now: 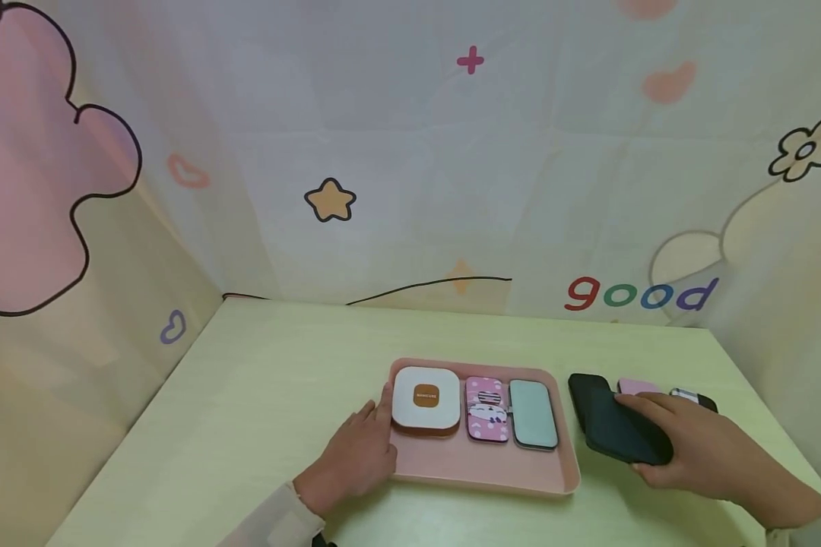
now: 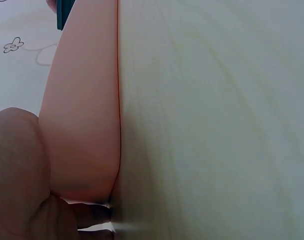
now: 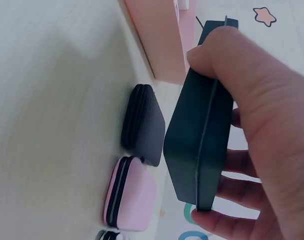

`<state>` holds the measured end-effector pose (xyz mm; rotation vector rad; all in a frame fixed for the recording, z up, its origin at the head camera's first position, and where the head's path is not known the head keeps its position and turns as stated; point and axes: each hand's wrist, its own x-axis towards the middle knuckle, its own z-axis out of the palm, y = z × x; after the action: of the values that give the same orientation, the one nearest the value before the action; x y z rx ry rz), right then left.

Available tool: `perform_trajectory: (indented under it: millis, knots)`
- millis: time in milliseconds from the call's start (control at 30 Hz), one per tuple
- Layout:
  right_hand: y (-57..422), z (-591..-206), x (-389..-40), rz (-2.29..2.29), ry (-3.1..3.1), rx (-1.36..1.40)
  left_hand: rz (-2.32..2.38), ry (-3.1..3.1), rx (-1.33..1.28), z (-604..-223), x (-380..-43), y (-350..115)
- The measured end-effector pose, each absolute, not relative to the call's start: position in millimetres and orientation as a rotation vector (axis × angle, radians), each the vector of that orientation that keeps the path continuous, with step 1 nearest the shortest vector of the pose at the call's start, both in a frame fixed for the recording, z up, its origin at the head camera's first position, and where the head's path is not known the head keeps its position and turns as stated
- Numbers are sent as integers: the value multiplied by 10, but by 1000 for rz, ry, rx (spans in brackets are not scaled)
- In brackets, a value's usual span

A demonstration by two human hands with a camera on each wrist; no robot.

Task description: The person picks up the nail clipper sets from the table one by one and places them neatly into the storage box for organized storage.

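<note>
My right hand [image 1: 691, 448] grips a dark green hard case [image 1: 626, 429] with a seam along its side. In the right wrist view the thumb lies on one edge and the fingers on the opposite one, with the case above the table. My left hand [image 1: 359, 456] holds the left side of the pink tray [image 1: 479, 471] near its front corner. In the tray lie a white square box [image 1: 410, 380] with a brown "MANICURE" label, a pink patterned case [image 1: 487, 425] and a mint case [image 1: 535, 414].
Right of the tray stand a black zip case [image 3: 146, 125] and a pink zip case [image 3: 136, 195]. Beyond them is a black-and-silver item [image 1: 694, 397], partly hidden by my right hand. A printed cloth [image 1: 410, 152] hangs behind the pale table [image 1: 267, 380].
</note>
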<state>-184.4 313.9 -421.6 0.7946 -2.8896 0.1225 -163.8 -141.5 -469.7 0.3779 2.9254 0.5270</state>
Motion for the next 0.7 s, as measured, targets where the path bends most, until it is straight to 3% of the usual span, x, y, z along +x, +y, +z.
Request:
perform_trajectory:
  millis: [700]
  knots:
    - [2512,-4035,-2110,187,-2955,876,502,2941,399,-4709,-1643,-1412]
